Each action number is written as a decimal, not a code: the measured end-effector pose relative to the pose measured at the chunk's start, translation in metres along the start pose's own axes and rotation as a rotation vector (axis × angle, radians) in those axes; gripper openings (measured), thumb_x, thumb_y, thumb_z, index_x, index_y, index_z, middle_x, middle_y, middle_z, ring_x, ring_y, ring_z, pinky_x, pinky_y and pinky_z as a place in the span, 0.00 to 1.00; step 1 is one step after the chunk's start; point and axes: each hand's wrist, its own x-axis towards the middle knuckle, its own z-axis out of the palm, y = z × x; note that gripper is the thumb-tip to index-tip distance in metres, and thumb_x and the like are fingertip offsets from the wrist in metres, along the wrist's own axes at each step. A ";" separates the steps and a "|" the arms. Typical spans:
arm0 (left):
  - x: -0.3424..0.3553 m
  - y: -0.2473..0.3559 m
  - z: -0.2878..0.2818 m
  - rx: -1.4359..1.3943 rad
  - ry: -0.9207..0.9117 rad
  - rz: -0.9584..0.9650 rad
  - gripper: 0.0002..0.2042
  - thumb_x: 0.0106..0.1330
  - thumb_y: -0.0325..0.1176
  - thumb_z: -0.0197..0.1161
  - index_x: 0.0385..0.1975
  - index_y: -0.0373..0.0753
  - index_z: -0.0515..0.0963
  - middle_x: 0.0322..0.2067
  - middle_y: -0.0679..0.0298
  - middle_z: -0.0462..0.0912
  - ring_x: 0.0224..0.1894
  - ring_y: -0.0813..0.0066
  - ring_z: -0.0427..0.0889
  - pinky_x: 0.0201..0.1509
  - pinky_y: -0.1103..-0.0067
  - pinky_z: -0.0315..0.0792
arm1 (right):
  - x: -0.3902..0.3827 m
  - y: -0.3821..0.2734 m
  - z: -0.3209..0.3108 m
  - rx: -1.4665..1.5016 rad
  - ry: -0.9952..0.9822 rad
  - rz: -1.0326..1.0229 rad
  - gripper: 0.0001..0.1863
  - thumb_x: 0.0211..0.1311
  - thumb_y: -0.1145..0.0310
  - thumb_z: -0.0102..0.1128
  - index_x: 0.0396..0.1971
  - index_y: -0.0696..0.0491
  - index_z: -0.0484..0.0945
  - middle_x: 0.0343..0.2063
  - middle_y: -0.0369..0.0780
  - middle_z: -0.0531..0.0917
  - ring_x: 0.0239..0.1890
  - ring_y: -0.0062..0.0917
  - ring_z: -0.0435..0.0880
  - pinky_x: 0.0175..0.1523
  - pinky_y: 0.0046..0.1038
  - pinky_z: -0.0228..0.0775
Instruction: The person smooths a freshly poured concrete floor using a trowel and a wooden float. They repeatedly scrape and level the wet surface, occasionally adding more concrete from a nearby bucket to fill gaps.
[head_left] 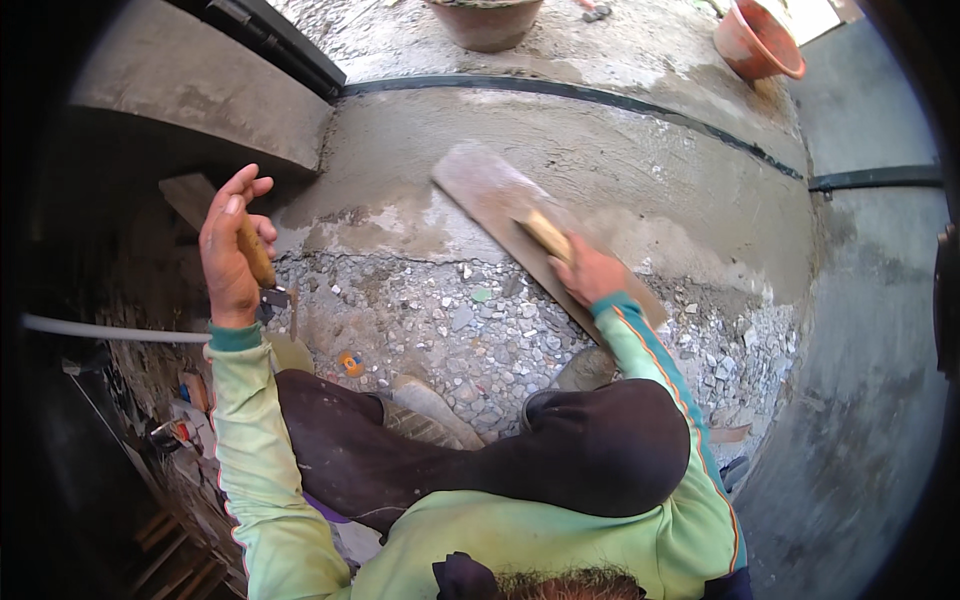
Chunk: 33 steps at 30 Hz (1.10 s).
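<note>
My right hand is wrapped round the wooden handle of a long plastering float. The float's board lies slantwise, its far end over smooth grey mortar and its near end over gravel. At the left my raised left hand holds a tool with a wooden handle, probably a trowel, against the palm. Its fingers are loosely bent. Dark metal shows at the handle's lower end; most of the blade is hidden or edge-on.
Loose gravel lies between my feet and the mortar. A dark metal strip crosses beyond it. Farther off stand a tub and a reddish bucket. A grey wall rises at right. An orange object lies near my foot.
</note>
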 end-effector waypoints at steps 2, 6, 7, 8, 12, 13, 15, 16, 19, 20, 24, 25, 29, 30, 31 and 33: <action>0.012 -0.006 0.019 -0.012 -0.051 -0.017 0.27 0.74 0.48 0.50 0.65 0.35 0.73 0.55 0.58 0.80 0.29 0.84 0.75 0.30 0.86 0.70 | 0.031 -0.012 -0.002 -0.019 -0.041 -0.007 0.32 0.69 0.39 0.52 0.65 0.43 0.68 0.32 0.47 0.88 0.33 0.47 0.88 0.37 0.49 0.78; 0.003 -0.002 0.020 0.049 -0.036 -0.045 0.25 0.75 0.46 0.49 0.64 0.36 0.74 0.54 0.58 0.81 0.28 0.84 0.75 0.29 0.86 0.69 | 0.017 0.022 -0.014 -0.019 -0.047 0.068 0.32 0.69 0.40 0.52 0.64 0.44 0.68 0.34 0.48 0.88 0.37 0.48 0.88 0.40 0.50 0.78; 0.003 -0.004 0.018 0.054 -0.026 -0.043 0.25 0.75 0.46 0.49 0.64 0.36 0.74 0.54 0.58 0.81 0.28 0.84 0.75 0.29 0.86 0.69 | 0.007 0.045 -0.020 -0.026 -0.026 0.162 0.31 0.69 0.40 0.52 0.64 0.44 0.68 0.34 0.49 0.88 0.38 0.49 0.88 0.42 0.51 0.78; -0.002 -0.001 0.012 0.073 -0.005 -0.043 0.26 0.74 0.46 0.49 0.65 0.36 0.74 0.55 0.58 0.81 0.28 0.85 0.75 0.29 0.86 0.69 | -0.006 0.068 -0.024 -0.025 -0.007 0.250 0.31 0.69 0.40 0.52 0.64 0.44 0.69 0.35 0.50 0.88 0.39 0.50 0.87 0.44 0.53 0.77; -0.006 0.006 0.000 0.103 0.015 -0.022 0.29 0.72 0.49 0.51 0.66 0.36 0.73 0.55 0.59 0.80 0.30 0.86 0.75 0.30 0.86 0.68 | -0.065 0.148 -0.034 -0.011 0.113 0.360 0.32 0.68 0.39 0.53 0.62 0.46 0.70 0.34 0.53 0.87 0.39 0.52 0.87 0.44 0.54 0.76; -0.006 0.004 0.003 0.092 0.007 -0.007 0.29 0.72 0.49 0.51 0.66 0.36 0.73 0.55 0.59 0.80 0.30 0.85 0.75 0.31 0.86 0.68 | -0.075 0.161 -0.030 -0.012 0.140 0.377 0.32 0.68 0.38 0.53 0.62 0.46 0.71 0.34 0.53 0.87 0.39 0.52 0.87 0.44 0.54 0.76; -0.006 0.009 0.004 0.095 -0.001 0.032 0.30 0.71 0.50 0.51 0.66 0.36 0.73 0.56 0.59 0.80 0.30 0.85 0.75 0.31 0.86 0.68 | -0.074 0.140 -0.027 0.002 0.118 0.341 0.33 0.68 0.39 0.54 0.62 0.46 0.71 0.33 0.51 0.87 0.37 0.51 0.87 0.41 0.52 0.77; -0.006 0.010 0.005 0.104 0.000 0.025 0.30 0.71 0.51 0.50 0.66 0.36 0.73 0.56 0.58 0.80 0.29 0.85 0.75 0.32 0.86 0.68 | -0.072 0.119 -0.023 0.014 0.110 0.325 0.33 0.67 0.39 0.55 0.63 0.46 0.71 0.32 0.50 0.87 0.36 0.50 0.87 0.40 0.51 0.77; 0.003 0.003 0.019 0.093 -0.031 -0.015 0.26 0.73 0.45 0.49 0.64 0.36 0.74 0.54 0.59 0.81 0.29 0.84 0.75 0.30 0.86 0.68 | -0.028 0.037 -0.018 0.099 0.011 0.096 0.33 0.66 0.42 0.59 0.66 0.43 0.70 0.34 0.50 0.87 0.35 0.46 0.88 0.38 0.47 0.79; 0.010 -0.003 0.027 0.076 -0.051 -0.032 0.25 0.74 0.45 0.50 0.64 0.37 0.74 0.53 0.59 0.81 0.28 0.84 0.76 0.29 0.85 0.68 | -0.008 0.014 -0.013 0.065 -0.011 -0.008 0.31 0.66 0.43 0.59 0.64 0.43 0.71 0.34 0.48 0.88 0.33 0.42 0.88 0.36 0.45 0.80; 0.031 -0.025 0.043 0.086 -0.070 -0.090 0.27 0.74 0.50 0.52 0.65 0.38 0.74 0.53 0.60 0.81 0.27 0.83 0.76 0.28 0.84 0.69 | 0.072 -0.034 -0.011 -0.063 0.027 -0.061 0.29 0.68 0.43 0.56 0.62 0.42 0.70 0.37 0.45 0.88 0.36 0.43 0.88 0.39 0.47 0.79; 0.031 -0.025 0.046 0.106 -0.074 -0.103 0.27 0.74 0.50 0.52 0.65 0.38 0.74 0.53 0.60 0.81 0.27 0.83 0.76 0.28 0.84 0.69 | 0.084 -0.032 -0.016 -0.056 0.006 -0.020 0.28 0.68 0.43 0.56 0.62 0.43 0.69 0.37 0.44 0.88 0.37 0.43 0.88 0.41 0.48 0.79; 0.032 -0.030 0.038 0.162 -0.081 -0.136 0.26 0.74 0.50 0.51 0.65 0.39 0.74 0.53 0.60 0.81 0.27 0.83 0.75 0.28 0.84 0.70 | 0.077 0.045 -0.035 0.084 -0.003 0.218 0.29 0.69 0.42 0.54 0.62 0.42 0.68 0.37 0.45 0.88 0.39 0.46 0.88 0.44 0.52 0.78; 0.029 -0.030 0.032 0.178 -0.077 -0.145 0.26 0.74 0.50 0.51 0.65 0.39 0.74 0.53 0.60 0.81 0.27 0.83 0.75 0.28 0.84 0.70 | 0.063 0.058 -0.042 0.070 0.000 0.251 0.29 0.69 0.41 0.53 0.62 0.42 0.68 0.37 0.46 0.88 0.40 0.47 0.88 0.45 0.53 0.77; 0.030 -0.032 0.030 0.185 -0.065 -0.140 0.26 0.75 0.50 0.51 0.65 0.39 0.74 0.53 0.60 0.82 0.27 0.83 0.75 0.28 0.84 0.70 | 0.051 0.074 -0.047 0.044 0.015 0.304 0.29 0.68 0.40 0.53 0.62 0.41 0.68 0.37 0.46 0.88 0.40 0.47 0.88 0.45 0.52 0.77; 0.033 -0.031 0.027 0.200 -0.053 -0.137 0.26 0.75 0.49 0.51 0.64 0.39 0.75 0.53 0.61 0.82 0.27 0.83 0.75 0.28 0.84 0.70 | 0.025 0.108 -0.049 0.031 0.054 0.405 0.30 0.67 0.39 0.53 0.62 0.41 0.69 0.38 0.48 0.88 0.41 0.49 0.88 0.45 0.53 0.77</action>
